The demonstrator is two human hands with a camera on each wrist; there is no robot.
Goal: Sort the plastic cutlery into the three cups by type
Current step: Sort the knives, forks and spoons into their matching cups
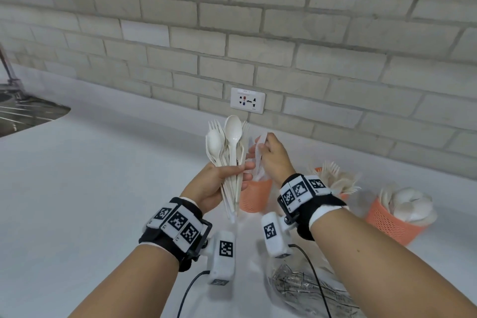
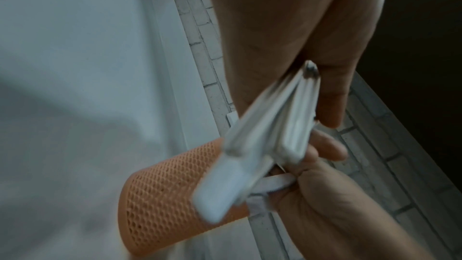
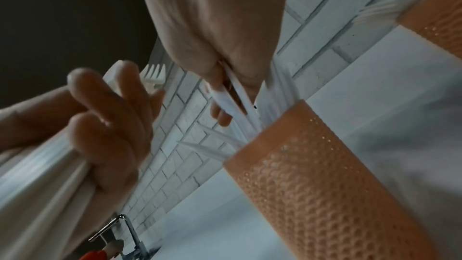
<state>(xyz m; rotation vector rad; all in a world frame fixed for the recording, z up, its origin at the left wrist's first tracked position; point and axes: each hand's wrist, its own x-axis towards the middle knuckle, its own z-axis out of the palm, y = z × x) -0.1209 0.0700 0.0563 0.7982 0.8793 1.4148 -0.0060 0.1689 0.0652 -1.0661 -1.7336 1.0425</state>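
A person's left hand [image 1: 211, 186] grips a fanned bundle of white plastic spoons and forks [image 1: 228, 147] by the handles, thumb pressed across the front, bowls and tines pointing up toward 12 o'clock above a white countertop [image 1: 90, 175]. Just at its 3 o'clock, the right hand [image 1: 273, 155] pinches a white plastic knife [image 1: 259, 152] between thumb and fingers — the serrated edge shows in the left wrist view, and the right wrist view shows more than one white strip in that pinch. Directly below the two hands stands an orange perforated plastic cup [image 1: 254, 195] with white knives [image 3: 212, 141] sticking out of it; the held knife's lower end reaches to its rim. At 3 o'clock of that cup, partly behind the right wrist, a second orange cup [image 1: 343, 195] bristles with white forks, and further toward 4 o'clock a third orange mesh cup [image 1: 389, 222] is heaped with white spoons. A crumpled clear plastic bag [image 1: 309, 289] lies at 6 o'clock between the forearms. A steel sink [image 1: 25, 113] sits at 9 o'clock, a white wall socket [image 1: 247, 100] on the brick wall at 12 o'clock.
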